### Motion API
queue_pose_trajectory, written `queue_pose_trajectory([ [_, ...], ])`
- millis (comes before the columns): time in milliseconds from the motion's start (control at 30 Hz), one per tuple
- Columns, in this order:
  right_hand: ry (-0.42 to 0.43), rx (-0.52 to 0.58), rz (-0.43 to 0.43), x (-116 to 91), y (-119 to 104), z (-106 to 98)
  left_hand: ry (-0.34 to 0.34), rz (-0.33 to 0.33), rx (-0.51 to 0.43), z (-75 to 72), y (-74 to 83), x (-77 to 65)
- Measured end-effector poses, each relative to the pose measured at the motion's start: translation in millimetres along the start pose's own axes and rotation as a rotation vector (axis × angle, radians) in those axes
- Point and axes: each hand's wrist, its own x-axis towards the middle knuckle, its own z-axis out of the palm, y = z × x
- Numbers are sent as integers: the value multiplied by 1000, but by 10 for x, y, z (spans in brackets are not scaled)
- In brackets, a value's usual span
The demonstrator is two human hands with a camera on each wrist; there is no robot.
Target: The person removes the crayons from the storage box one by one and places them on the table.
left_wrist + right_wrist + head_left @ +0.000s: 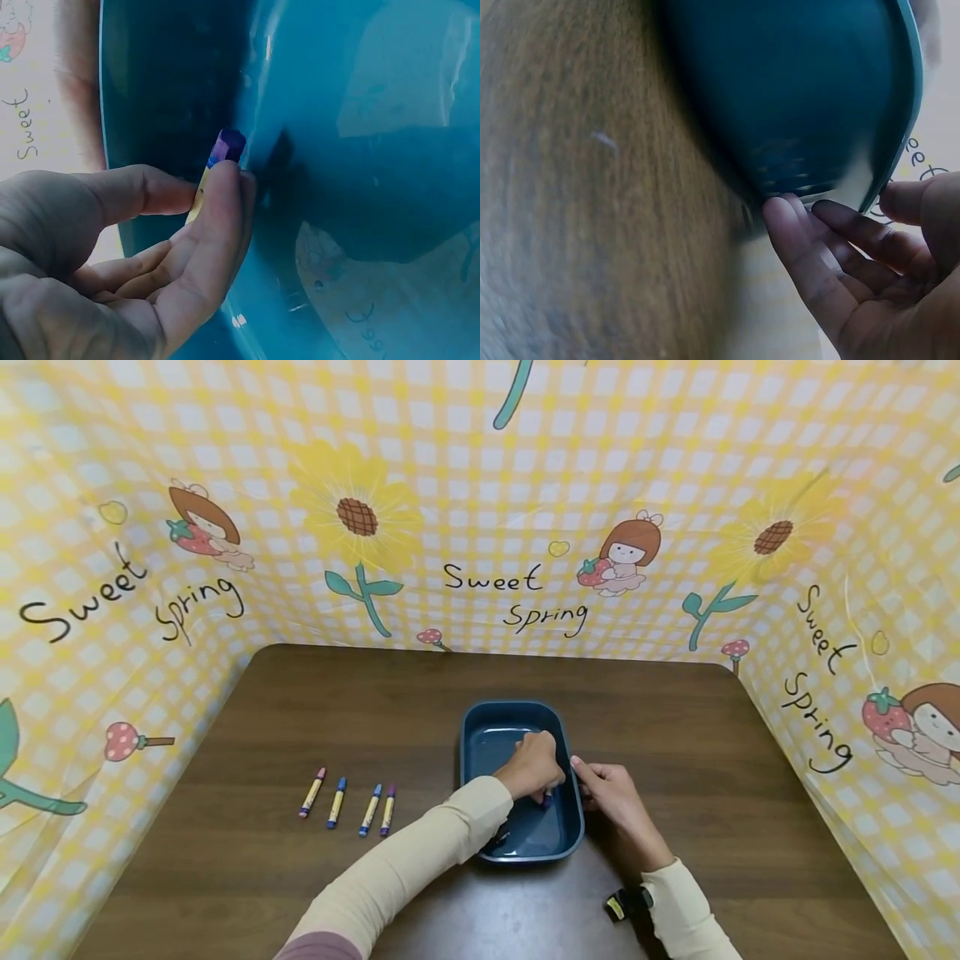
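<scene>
A deep blue rectangular dish [480, 714] stands on the table. My left hand [531, 764] reaches down inside it and pinches a purple-ended crayon [227, 146] between thumb and fingers. The crayon is tilted near the dish's inner wall, its far part hidden by the fingers. At the dish's right side, my right hand [618, 793] holds the edge. Its thumb touches the rim, while the other fingers lie against the outer wall [780, 90]. Left of the dish, several crayons lie in a loose row, among them a pink-tipped crayon [312, 792] and a blue-tipped crayon [337, 803].
The brown wooden table [360, 702] is enclosed at the back and sides by a yellow checked cloth [480, 510] with flowers and lettering. A black strap piece with a yellow label [617, 906] is at the right wrist. The left sleeve [420, 852] crosses the dish's near left edge.
</scene>
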Motion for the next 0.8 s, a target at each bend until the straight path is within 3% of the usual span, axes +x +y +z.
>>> queue_pose_trajectory([
  [233,-3,-21,-26,4,14,11,-16,-14,-60,-92,35,-90],
  [600,1,-42,5,18,-12,-12,46,-56,-131,-215,-13,-206],
  [800,-5,-21,8,17,-4,12,46,-50,-159,-263,-51,-276],
])
